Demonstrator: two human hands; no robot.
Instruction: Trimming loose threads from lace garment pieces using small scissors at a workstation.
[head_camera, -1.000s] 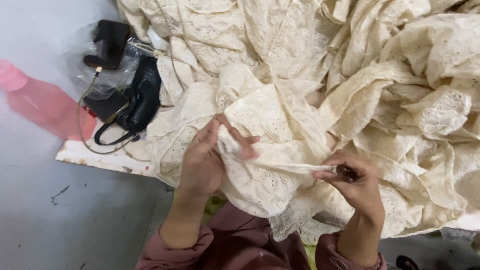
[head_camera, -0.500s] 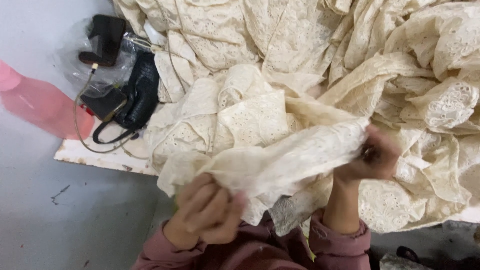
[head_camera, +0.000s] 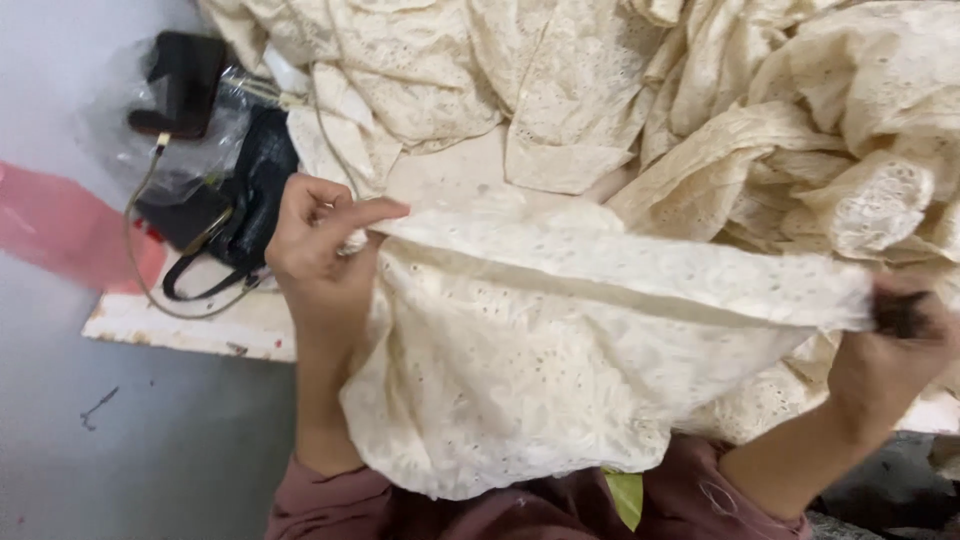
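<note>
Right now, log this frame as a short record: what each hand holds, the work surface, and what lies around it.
left hand: pinches the left end of a cream eyelet-lace cloth
right hand: grips the right end of the cloth, with a small dark item in the hand that is too blurred to identify
cloth state: stretched taut between both hands, lower part hanging toward the person
surface: pale worktable
behind: heap of the same lace fabric
left side: black bag, clear plastic wrap, thin cable

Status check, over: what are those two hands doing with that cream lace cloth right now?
Left hand pinching one end of the cream lace cloth. Right hand gripping the other end; cloth stretched between them. Fabric heap behind, black bag at left, both apart.
</note>
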